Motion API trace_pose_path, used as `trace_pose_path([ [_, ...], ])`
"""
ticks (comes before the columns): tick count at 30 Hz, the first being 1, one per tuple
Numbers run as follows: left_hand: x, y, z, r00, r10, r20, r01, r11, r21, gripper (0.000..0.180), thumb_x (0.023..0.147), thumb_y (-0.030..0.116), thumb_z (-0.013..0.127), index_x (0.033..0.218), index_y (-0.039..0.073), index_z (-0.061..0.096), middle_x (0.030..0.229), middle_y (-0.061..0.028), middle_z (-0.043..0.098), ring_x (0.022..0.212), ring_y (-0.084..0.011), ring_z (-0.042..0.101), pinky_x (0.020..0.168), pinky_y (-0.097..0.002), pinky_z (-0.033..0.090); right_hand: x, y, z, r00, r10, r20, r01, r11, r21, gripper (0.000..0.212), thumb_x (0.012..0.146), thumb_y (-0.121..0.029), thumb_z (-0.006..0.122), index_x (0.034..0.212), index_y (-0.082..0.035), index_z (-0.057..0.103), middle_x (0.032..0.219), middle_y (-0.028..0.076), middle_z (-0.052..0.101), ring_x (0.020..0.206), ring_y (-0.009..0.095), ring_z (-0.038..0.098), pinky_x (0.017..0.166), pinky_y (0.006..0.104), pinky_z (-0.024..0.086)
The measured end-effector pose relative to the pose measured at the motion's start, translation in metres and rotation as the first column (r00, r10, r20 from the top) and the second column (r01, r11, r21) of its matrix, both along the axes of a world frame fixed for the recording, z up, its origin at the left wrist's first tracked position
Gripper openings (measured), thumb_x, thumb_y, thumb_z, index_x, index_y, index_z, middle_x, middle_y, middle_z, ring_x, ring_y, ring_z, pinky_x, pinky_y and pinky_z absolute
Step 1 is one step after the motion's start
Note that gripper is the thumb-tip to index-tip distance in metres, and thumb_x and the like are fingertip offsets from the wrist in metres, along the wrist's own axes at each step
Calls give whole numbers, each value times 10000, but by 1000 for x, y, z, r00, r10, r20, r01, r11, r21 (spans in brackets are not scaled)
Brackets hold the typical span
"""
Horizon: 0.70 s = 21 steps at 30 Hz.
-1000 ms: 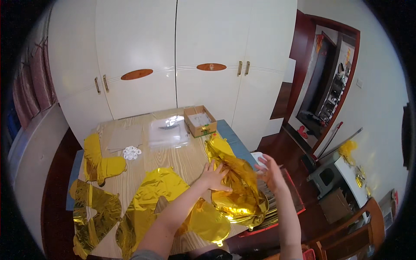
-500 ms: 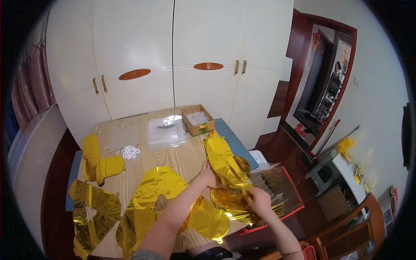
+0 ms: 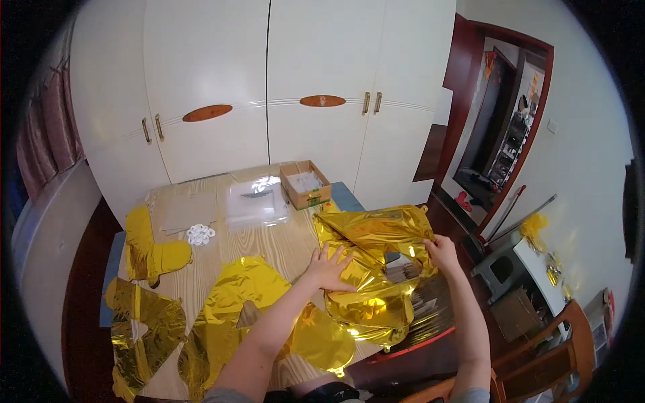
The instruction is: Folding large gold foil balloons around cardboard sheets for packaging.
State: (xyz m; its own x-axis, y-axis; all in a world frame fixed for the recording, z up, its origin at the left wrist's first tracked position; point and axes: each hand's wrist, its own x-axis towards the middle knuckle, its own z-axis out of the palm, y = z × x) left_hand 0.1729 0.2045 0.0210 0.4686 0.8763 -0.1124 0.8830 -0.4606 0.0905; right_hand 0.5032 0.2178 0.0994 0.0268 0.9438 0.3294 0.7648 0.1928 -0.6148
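A flat gold foil balloon (image 3: 373,232), creased and partly unfolded, lies over the table's right edge. My left hand (image 3: 328,270) rests on its left part, palm down with fingers spread. At its right side my right hand (image 3: 443,254) pinches the foil edge and holds it out past the table. Through a gap in the foil, things beneath show. Close to my left forearm lie another gold foil balloon (image 3: 245,285) and a rounded gold foil piece (image 3: 326,339). The forearm hides part of them.
On the wood-grain table (image 3: 269,245) are more gold foil balloons (image 3: 151,316), white rolls (image 3: 201,234), a clear plastic tray (image 3: 259,201) and a cardboard box (image 3: 306,185). White cabinets (image 3: 222,74) stand behind. A wooden chair (image 3: 557,356) is at the lower right.
My right hand has moved right and up, drawing the folded foil balloon open over the table edge. My left hand now lies spread on the foil.
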Motion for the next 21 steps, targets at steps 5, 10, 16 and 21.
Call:
trace_pose_path([
  [5,0,3,-2,999,3,-33,-4,1000,-24,1125,674,894,446,1541,245,145,1592,-167,97,1432,-489,34,1133,-617,60,-1,28,37,998,-38,56,34,996,78,261,903,-251,608,921,5,655,744,181,648,674,306,642,604,394,465],
  [10,1,3,-2,1000,2,-25,-2,1000,-14,1119,678,891,445,1542,250,138,1595,-157,90,1434,-485,29,1133,-617,57,8,54,75,988,-14,-153,31,994,108,326,957,-258,556,965,55,644,666,77,593,637,124,526,606,322,428],
  [16,0,2,0,1000,-4,-18,3,1000,-23,1128,672,894,447,1544,252,132,1596,-151,88,1433,-486,31,1132,-620,54,-4,30,109,932,61,-356,-26,994,102,333,966,-240,534,973,82,620,690,45,590,631,96,508,585,298,412],
  [21,0,1,-5,1000,-1,-20,1,1000,-1,1143,658,906,442,1543,248,141,1595,-150,93,1434,-484,28,1131,-623,57,-48,-54,139,997,42,62,-61,943,328,261,924,-210,551,1014,14,650,688,217,597,615,287,632,593,364,462],
])
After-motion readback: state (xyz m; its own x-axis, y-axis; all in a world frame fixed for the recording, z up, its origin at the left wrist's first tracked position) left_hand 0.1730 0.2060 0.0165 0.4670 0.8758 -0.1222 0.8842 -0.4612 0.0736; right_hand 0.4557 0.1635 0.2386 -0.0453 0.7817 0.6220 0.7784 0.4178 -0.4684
